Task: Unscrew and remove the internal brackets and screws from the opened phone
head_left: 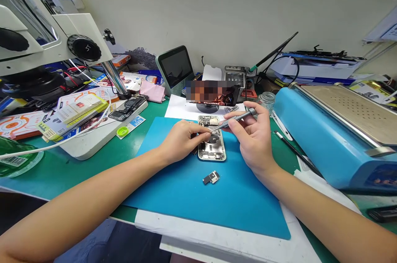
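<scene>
An opened phone housing [221, 150], its inner parts exposed, lies on the blue work mat [173, 184]. My right hand [254, 137] grips a grey screwdriver [235, 119] by its handle, and the thin shaft points down and left over the phone. Above the phone's left side, my left hand [186, 139] has thumb and forefinger pinched together at the screwdriver's tip. Whatever sits between those fingertips is too small to make out. Nearer to me on the mat rests a small black and silver phone part [211, 178].
A propped-up phone with a lit screen [214, 93] stands behind the mat. At left are a microscope [83, 44] and a white platform bearing a dismantled phone [128, 108]. A blue machine [319, 135] flanks my right arm; a glass jar [266, 101] stands near it.
</scene>
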A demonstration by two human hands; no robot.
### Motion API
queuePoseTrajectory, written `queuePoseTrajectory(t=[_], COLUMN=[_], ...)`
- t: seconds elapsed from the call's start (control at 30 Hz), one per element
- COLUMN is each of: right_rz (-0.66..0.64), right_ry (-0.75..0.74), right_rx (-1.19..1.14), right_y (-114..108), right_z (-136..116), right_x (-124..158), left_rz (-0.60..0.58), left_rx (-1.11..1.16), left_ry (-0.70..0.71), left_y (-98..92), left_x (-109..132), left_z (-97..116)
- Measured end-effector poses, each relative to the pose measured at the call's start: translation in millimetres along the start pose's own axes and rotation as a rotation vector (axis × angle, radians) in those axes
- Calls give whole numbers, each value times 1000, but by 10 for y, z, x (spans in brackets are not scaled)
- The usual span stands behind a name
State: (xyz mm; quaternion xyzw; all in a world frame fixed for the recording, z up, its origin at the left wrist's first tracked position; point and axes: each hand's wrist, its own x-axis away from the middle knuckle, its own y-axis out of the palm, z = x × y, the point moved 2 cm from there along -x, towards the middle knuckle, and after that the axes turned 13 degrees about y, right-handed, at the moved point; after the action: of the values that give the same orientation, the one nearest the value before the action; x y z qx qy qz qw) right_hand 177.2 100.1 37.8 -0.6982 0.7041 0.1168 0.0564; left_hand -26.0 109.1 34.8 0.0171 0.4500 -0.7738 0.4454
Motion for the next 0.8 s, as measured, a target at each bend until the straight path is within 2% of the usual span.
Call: queuePoseTrajectory(t=[0.8], right_rz=[-17], right_ry=[18], right_rx=[10], right_y=[2], right_z=[11], right_x=[-5], left_rz=[-5], left_rx=[34], left_ry=[4], left_y=[13], left_x=[10], left_z=[-14])
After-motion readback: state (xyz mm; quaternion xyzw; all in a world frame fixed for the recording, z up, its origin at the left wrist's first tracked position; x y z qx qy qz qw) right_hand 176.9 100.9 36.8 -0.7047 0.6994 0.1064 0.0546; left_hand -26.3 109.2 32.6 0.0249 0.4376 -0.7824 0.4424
